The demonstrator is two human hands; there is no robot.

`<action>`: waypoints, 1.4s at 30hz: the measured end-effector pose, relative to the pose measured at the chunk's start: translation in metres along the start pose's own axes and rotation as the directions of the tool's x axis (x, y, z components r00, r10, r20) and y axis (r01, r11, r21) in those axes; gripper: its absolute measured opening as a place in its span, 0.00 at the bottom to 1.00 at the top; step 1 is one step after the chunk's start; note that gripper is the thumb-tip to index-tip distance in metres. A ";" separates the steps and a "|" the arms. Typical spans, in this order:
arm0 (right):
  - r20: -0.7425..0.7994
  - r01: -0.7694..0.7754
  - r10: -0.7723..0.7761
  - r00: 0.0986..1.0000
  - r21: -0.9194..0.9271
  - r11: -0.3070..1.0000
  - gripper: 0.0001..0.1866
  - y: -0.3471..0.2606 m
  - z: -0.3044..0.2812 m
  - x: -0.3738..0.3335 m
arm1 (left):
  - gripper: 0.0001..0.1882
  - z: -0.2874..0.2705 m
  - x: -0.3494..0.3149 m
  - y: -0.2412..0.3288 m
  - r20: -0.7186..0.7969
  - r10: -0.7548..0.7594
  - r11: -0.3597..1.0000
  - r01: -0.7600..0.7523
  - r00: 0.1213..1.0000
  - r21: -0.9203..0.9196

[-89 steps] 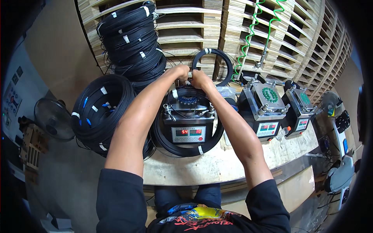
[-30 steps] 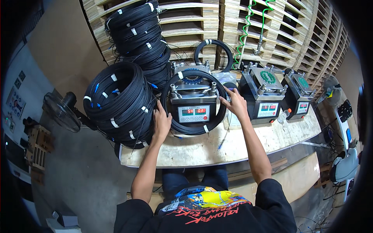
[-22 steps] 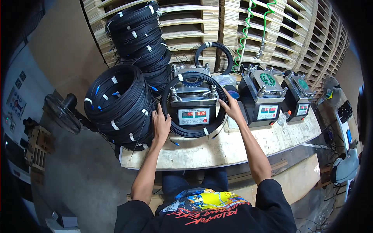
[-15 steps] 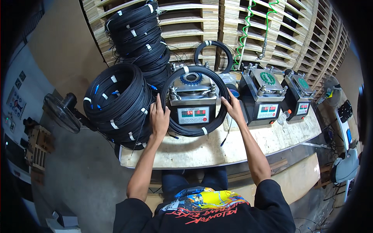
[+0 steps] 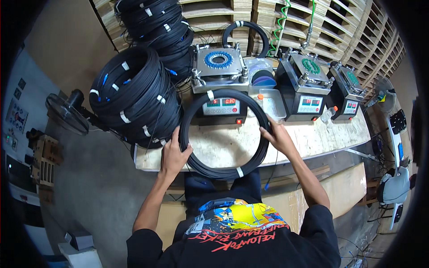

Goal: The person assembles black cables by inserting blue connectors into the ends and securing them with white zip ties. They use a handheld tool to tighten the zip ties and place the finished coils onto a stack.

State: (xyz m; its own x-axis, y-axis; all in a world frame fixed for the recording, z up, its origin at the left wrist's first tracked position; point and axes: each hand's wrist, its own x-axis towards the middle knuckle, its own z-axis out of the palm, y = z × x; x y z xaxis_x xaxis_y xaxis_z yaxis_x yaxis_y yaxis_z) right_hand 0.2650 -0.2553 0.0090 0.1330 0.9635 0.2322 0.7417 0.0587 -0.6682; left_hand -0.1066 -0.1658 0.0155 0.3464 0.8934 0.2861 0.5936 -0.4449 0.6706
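Observation:
Between my hands I hold a coil of black cable [image 5: 213,173], bound with white tape at top and bottom. My left hand [image 5: 175,153] is closed round its left side, my right hand [image 5: 280,136] round its right side. The ring is raised toward me over the table's front edge, its top overlapping the front of a black-and-metal bench machine [image 5: 201,110]. A cable end with a blue tip [image 5: 267,186] hangs below my right hand. On the machine's metal top plate lies a ring of blue connectors [image 5: 219,59].
Stacked black cable coils [image 5: 134,102] stand at the left, with a taller stack [image 5: 154,33] behind. Two more machines [image 5: 308,85] with green rings are at the right. A clear plastic tray [image 5: 273,105], small bottle [image 5: 328,115] and fan [image 5: 67,114] are nearby. Wooden pallets [image 5: 214,20] rise behind.
The coil and both my hands have come down and nearer to me, off the machine's front. The machine's top plate and blue ring now show fully. The view has shifted slightly.

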 end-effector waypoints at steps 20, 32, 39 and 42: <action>0.438 -0.209 0.342 0.831 -0.325 0.922 0.37 0.074 0.072 -0.042 | 0.38 0.068 -0.040 -0.074 0.280 -0.146 0.922 0.028 0.949 0.386; 0.294 0.025 -0.039 0.955 0.053 0.998 0.17 0.042 -0.027 0.190 | 0.11 0.013 0.183 0.061 -0.251 0.373 0.906 -0.409 0.893 -0.109; 0.017 -0.111 0.110 0.994 0.148 0.983 0.25 0.026 0.011 0.297 | 0.29 0.027 0.277 0.045 0.125 -0.060 0.980 0.035 0.990 0.194; 0.016 -0.179 0.190 0.982 0.416 0.891 0.20 0.028 0.022 0.298 | 0.33 0.038 0.289 0.029 0.086 -0.004 0.997 -0.003 0.996 0.079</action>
State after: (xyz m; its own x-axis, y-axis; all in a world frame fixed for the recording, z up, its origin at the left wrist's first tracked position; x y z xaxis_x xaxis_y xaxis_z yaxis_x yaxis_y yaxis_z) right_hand 0.3113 0.0396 0.0438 0.2610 0.9612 0.0896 0.3635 -0.0119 -0.9315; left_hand 0.0387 0.0768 0.0915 0.4052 0.8866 0.2231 0.6484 -0.4507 0.6135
